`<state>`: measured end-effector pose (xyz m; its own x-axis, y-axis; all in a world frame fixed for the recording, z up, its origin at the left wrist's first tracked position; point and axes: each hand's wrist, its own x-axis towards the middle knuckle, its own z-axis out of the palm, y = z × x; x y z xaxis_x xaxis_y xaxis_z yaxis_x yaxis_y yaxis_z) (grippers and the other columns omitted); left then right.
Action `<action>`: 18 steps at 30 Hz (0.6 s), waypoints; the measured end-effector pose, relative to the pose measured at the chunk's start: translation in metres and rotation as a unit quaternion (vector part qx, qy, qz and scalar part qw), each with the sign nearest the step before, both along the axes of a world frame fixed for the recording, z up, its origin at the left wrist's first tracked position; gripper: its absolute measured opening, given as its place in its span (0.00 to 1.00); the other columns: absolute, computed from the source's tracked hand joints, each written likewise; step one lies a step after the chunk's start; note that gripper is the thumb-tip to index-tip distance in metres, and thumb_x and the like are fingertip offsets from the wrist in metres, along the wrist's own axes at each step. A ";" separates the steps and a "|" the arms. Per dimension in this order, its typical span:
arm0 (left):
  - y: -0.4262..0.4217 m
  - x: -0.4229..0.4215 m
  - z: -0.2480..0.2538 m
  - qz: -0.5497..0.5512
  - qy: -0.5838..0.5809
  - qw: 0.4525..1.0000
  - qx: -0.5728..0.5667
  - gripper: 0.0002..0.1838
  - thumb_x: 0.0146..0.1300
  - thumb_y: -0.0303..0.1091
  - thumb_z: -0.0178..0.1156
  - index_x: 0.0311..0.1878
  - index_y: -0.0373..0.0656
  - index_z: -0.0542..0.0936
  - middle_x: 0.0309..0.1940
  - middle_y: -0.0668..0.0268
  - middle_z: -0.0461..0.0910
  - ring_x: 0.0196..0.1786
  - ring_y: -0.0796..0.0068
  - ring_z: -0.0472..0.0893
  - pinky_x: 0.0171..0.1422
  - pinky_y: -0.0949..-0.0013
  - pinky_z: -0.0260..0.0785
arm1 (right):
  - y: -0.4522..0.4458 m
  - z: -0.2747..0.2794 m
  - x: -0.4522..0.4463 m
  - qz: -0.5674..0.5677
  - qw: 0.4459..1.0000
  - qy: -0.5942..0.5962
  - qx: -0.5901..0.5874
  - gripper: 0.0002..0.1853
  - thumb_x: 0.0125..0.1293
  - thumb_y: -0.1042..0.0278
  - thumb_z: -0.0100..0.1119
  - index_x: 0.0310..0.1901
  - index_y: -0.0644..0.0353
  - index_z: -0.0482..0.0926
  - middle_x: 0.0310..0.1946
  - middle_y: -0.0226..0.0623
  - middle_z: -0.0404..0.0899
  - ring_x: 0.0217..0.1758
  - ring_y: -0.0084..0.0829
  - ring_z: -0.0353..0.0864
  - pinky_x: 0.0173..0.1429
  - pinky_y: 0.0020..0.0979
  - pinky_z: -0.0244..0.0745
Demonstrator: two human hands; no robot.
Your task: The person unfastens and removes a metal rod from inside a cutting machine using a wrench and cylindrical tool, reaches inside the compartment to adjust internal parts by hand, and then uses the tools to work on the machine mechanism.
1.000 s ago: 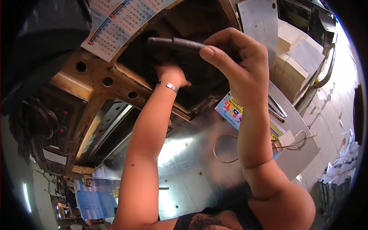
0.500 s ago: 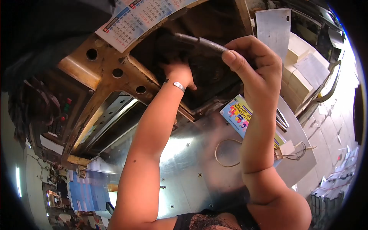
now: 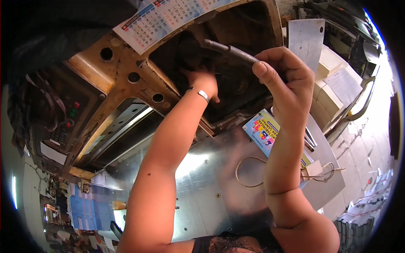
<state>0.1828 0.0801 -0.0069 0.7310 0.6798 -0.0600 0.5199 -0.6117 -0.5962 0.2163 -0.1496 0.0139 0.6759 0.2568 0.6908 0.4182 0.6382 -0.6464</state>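
Two hands at work, and your right hand (image 3: 291,82) has the dark metal rod (image 3: 237,55): thumb and fingers pinched together on its near end, the free end pointing out in front of the machine opening (image 3: 276,21). Keep that pinch firm, because a rod held by one end can easily swing. Your left hand (image 3: 203,81) is reaching into the opening, thumb spread to the side, fingertips lost in the dark; I can't tell how far they're parted or whether they grip anything. Go by touch in there, and mind the metal bracelet (image 3: 203,96) near that worn rim. Keep the rod's tip clear of your left knuckles.
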 end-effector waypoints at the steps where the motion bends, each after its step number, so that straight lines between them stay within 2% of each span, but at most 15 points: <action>1: -0.007 0.000 0.002 -0.002 0.000 1.000 -0.009 0.74 0.40 0.66 0.83 0.86 0.60 0.48 0.86 0.57 0.49 0.86 0.50 0.50 0.77 0.19 0.52 | 0.000 0.001 0.000 0.001 1.000 -0.001 -0.003 0.11 0.66 0.67 0.76 0.38 0.66 0.86 0.28 0.26 0.84 0.31 0.14 0.75 0.37 0.18 0.68; 3: -0.025 0.001 0.004 -0.005 0.003 1.000 -0.025 0.73 0.41 0.65 0.83 0.86 0.60 0.48 0.85 0.57 0.50 0.86 0.51 0.51 0.76 0.17 0.52 | 0.001 0.002 -0.001 0.010 1.000 -0.001 0.004 0.11 0.66 0.67 0.76 0.38 0.67 0.86 0.28 0.27 0.84 0.32 0.14 0.76 0.38 0.18 0.69; 7: -0.019 0.006 0.005 0.024 -0.008 0.998 -0.058 0.72 0.42 0.62 0.84 0.86 0.60 0.49 0.86 0.58 0.45 0.86 0.50 0.51 0.75 0.15 0.53 | -0.001 0.002 -0.001 0.016 1.000 -0.005 0.011 0.11 0.66 0.67 0.77 0.38 0.67 0.85 0.29 0.29 0.86 0.34 0.14 0.79 0.39 0.18 0.72; 10: -0.014 0.007 0.003 0.016 -0.003 0.999 -0.035 0.76 0.41 0.65 0.83 0.87 0.61 0.43 0.86 0.58 0.45 0.85 0.52 0.54 0.75 0.15 0.53 | -0.001 0.001 0.000 0.006 1.000 -0.006 -0.007 0.11 0.66 0.68 0.76 0.38 0.67 0.85 0.29 0.29 0.86 0.34 0.15 0.80 0.41 0.19 0.73; 13: -0.015 0.002 0.003 -0.008 -0.017 1.000 -0.013 0.76 0.41 0.65 0.83 0.87 0.62 0.43 0.87 0.58 0.45 0.85 0.51 0.54 0.74 0.15 0.54 | -0.001 0.002 -0.001 0.005 1.000 -0.010 0.001 0.11 0.66 0.68 0.76 0.38 0.67 0.85 0.29 0.30 0.86 0.35 0.15 0.81 0.41 0.19 0.74; 18: -0.018 0.001 0.009 0.006 -0.022 0.999 -0.044 0.75 0.42 0.65 0.83 0.87 0.63 0.43 0.87 0.58 0.45 0.85 0.51 0.55 0.74 0.15 0.54 | -0.002 0.001 0.001 0.007 1.000 -0.009 0.001 0.11 0.66 0.68 0.76 0.38 0.67 0.85 0.29 0.30 0.87 0.34 0.15 0.81 0.41 0.19 0.74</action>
<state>0.1838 0.0625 0.0023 0.7266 0.6815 -0.0872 0.5518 -0.6545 -0.5169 0.2176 -0.1513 0.0149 0.6599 0.2637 0.7036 0.4212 0.6456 -0.6370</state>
